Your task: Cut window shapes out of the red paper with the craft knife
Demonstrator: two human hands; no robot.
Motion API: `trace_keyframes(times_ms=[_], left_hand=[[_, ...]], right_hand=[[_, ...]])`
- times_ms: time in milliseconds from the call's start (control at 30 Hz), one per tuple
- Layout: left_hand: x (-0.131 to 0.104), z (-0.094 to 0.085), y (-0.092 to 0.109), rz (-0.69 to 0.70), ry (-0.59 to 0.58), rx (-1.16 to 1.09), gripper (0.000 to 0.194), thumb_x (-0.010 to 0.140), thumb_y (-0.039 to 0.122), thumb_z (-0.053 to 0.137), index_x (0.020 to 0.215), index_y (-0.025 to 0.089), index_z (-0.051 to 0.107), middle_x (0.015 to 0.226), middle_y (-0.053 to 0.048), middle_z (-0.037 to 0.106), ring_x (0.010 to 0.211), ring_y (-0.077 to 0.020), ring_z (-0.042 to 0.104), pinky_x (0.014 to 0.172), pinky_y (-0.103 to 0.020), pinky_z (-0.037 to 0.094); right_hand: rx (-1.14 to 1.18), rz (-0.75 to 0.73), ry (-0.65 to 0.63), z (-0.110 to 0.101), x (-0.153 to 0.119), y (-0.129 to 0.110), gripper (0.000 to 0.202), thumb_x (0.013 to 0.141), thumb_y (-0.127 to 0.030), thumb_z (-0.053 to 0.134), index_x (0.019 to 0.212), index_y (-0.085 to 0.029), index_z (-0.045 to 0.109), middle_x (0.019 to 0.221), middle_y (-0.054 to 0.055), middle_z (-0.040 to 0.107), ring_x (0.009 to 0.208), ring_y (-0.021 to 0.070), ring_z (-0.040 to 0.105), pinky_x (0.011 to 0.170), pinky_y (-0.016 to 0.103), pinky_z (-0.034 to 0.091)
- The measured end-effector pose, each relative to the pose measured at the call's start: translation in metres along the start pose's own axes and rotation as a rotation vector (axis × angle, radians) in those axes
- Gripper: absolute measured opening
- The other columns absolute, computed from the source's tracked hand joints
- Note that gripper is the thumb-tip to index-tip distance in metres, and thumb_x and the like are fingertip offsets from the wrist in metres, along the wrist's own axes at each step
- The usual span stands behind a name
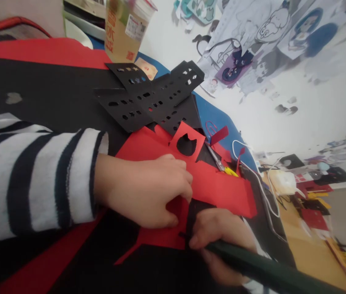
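Note:
My left hand (157, 190), in a striped sleeve, rests on a red paper shape (168, 237). Its fingers are curled and press the paper down, the thumb set a little apart from them. In my right hand (222, 241) is a long dark green pen-shaped tool (261, 265), its thin dark tip touching the paper's right edge. I cannot tell which kind of tool it is. Beyond my hands, a larger red paper piece (222, 190) lies flat. A red square with a cut-out (197, 141) sits at its far side.
Black cards with small cut-out shapes (148, 96) lie further back, near a drink cup (126, 30). Yellow-handled scissors (231, 171) lie among red scraps. A white cable (271, 206) runs along the right. Drawings (240, 45) hang on the wall.

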State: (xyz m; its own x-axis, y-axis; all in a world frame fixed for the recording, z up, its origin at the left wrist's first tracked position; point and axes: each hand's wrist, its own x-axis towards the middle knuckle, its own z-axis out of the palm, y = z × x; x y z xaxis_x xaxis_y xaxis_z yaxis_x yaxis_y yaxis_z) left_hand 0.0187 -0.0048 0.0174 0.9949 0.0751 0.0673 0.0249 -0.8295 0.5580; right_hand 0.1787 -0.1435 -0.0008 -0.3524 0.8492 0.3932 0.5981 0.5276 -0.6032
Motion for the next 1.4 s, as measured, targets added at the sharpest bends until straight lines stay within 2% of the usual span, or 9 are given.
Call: trace_keyframes(times_ms=[200,467,767,1000,1200,1400], left_hand=[[-0.0001,0.0044,-0.0002,-0.009,0.041,0.016,0.007,0.070,0.016,0.069,0.065,0.021,0.067,0.077,0.001,0.063,0.078,-0.0173,0.050,0.073,-0.029,0.036],[0.0010,0.0017,0.0006,-0.017,-0.014,0.042,0.005,0.073,0.019,0.066,0.068,0.022,0.066,0.081,0.001,0.063,0.081,-0.0180,0.050,0.075,-0.030,0.037],[0.0005,0.0011,0.0009,-0.022,-0.019,0.031,0.007,0.072,0.016,0.066,0.067,0.021,0.066,0.080,0.001,0.062,0.081,-0.0175,0.050,0.074,-0.030,0.037],[0.0015,0.0044,-0.0019,-0.001,-0.012,0.039,0.003,0.071,0.019,0.068,0.070,0.020,0.066,0.081,0.001,0.061,0.082,-0.0177,0.049,0.073,-0.029,0.037],[0.0019,0.0027,-0.0022,-0.006,-0.034,0.023,0.003,0.072,0.019,0.067,0.069,0.020,0.065,0.082,0.000,0.061,0.082,-0.0179,0.049,0.075,-0.029,0.036],[0.0020,0.0018,-0.0017,-0.007,-0.044,0.024,0.004,0.072,0.018,0.067,0.069,0.020,0.065,0.081,0.001,0.061,0.083,-0.0180,0.048,0.075,-0.029,0.035]], right_hand=[[0.145,-0.042,-0.050,0.0021,0.0057,0.0033,0.016,0.085,-0.014,0.048,0.085,-0.020,0.063,0.063,0.003,0.069,0.055,0.0138,0.065,0.054,0.023,0.053],[0.174,-0.035,-0.098,-0.0006,0.0025,0.0064,0.018,0.085,-0.012,0.048,0.089,-0.020,0.063,0.066,0.003,0.069,0.061,0.0143,0.068,0.057,0.024,0.054],[0.141,-0.007,-0.028,0.0061,0.0019,-0.0006,0.018,0.082,-0.007,0.050,0.085,-0.018,0.063,0.065,0.003,0.069,0.059,0.0120,0.066,0.057,0.021,0.052],[0.178,0.023,-0.074,0.0009,0.0019,0.0025,0.016,0.082,-0.010,0.051,0.089,-0.019,0.062,0.063,0.002,0.067,0.056,0.0131,0.063,0.055,0.022,0.051],[0.142,0.046,-0.030,0.0058,0.0010,0.0005,0.014,0.083,-0.012,0.052,0.087,-0.019,0.063,0.067,0.003,0.069,0.059,0.0127,0.064,0.057,0.022,0.051],[0.136,0.064,-0.039,0.0038,0.0023,-0.0013,0.013,0.084,-0.015,0.050,0.086,-0.020,0.062,0.062,0.001,0.067,0.053,0.0123,0.062,0.053,0.022,0.050]])
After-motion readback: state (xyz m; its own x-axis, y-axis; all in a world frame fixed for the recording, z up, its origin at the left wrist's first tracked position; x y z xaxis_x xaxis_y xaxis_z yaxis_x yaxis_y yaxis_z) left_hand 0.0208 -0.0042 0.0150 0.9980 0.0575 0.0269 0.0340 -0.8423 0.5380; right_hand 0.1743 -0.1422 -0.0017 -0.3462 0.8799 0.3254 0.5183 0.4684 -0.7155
